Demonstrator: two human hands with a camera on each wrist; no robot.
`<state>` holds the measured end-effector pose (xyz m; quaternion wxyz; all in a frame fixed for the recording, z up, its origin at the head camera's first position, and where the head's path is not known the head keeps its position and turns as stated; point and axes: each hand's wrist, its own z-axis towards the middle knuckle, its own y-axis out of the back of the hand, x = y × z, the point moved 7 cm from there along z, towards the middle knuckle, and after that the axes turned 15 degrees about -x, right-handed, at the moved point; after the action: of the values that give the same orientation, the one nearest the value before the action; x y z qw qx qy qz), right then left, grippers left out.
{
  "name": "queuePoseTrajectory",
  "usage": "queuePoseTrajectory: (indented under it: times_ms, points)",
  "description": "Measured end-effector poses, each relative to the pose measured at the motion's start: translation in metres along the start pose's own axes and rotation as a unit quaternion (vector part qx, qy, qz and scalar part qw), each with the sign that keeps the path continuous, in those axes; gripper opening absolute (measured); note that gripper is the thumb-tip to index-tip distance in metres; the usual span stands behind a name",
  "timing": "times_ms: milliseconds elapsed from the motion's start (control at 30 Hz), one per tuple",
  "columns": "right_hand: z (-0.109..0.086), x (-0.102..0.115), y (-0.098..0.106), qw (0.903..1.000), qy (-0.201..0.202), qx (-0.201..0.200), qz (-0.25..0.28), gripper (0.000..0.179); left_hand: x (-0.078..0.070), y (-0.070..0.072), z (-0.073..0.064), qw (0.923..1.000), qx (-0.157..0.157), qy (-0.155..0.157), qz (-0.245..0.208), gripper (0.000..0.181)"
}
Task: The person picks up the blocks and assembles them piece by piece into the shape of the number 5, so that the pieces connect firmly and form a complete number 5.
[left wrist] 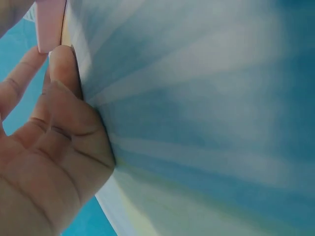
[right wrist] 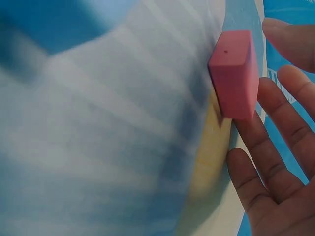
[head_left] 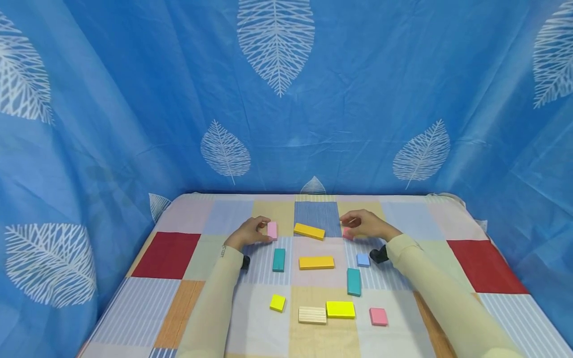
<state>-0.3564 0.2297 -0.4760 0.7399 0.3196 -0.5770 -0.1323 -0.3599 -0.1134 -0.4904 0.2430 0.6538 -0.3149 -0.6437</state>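
Note:
My left hand [head_left: 249,232] is at a light pink block [head_left: 272,230], thumb and fingertips at its two ends. In the left wrist view, a fingertip meets the lower end of this pink block [left wrist: 50,24]. My right hand [head_left: 367,224] is around a darker pink block [head_left: 347,232] on the cloth. The right wrist view has this block [right wrist: 234,73] beside loosely spread fingers, the thumb apart from it. An orange-yellow block [head_left: 309,231] lies slantwise between the hands.
Nearer me lie a second orange-yellow block [head_left: 316,263], teal blocks [head_left: 278,260] [head_left: 353,282], a small blue block [head_left: 363,260], yellow blocks [head_left: 277,303] [head_left: 340,310], a striped wooden block [head_left: 312,315] and a pink square block [head_left: 378,316]. A blue leaf-print curtain [head_left: 322,139] stands behind the patchwork cloth.

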Motion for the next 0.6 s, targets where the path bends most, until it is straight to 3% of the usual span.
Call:
queuePoseTrajectory:
  times_ms: [200, 400, 600]
  points:
    - [0.007, 0.006, -0.005, 1.0000, 0.003, 0.006, -0.004, 0.042, 0.001, 0.001, 0.000, 1.0000, -0.006, 0.006, -0.002, 0.068]
    - [0.010, 0.013, -0.010, 0.9999, -0.006, 0.007, -0.012, 0.041, 0.000, 0.001, 0.002, 0.9999, -0.014, -0.008, 0.003, 0.069]
    - [0.016, 0.016, -0.020, 0.9997, -0.014, 0.015, -0.016, 0.042, 0.004, -0.001, 0.002, 0.9998, -0.019, 0.004, 0.002, 0.069]
